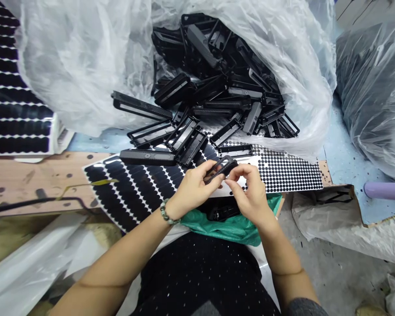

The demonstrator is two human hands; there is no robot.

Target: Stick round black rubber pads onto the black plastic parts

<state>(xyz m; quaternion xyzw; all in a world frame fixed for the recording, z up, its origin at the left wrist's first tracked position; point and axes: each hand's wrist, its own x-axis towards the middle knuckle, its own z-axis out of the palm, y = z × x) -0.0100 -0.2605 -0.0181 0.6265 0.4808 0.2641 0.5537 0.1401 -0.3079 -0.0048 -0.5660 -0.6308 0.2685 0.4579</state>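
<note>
My left hand (195, 188) grips a black plastic frame part (228, 165) with a long opening and a textured side, held tilted above the bench edge. Close to the part's right end, my right hand (250, 189) has thumb and forefinger pinched together. What sits between those fingertips, if anything, is too small to make out. Under the hands lie a sheet of black strip stickers (131, 186) and, to the right, a white sheet of small black round stickers (289, 171). Several similar black parts (148, 156) lie just beyond my hands.
A large clear plastic bag (85, 57) spills a heap of black parts (213, 83) toward me. Below the bench edge hangs a green bag (237, 230) with black parts inside. At right are another full bag (378, 92) and a purple tube (386, 191). A black cable (36, 201) runs along the left.
</note>
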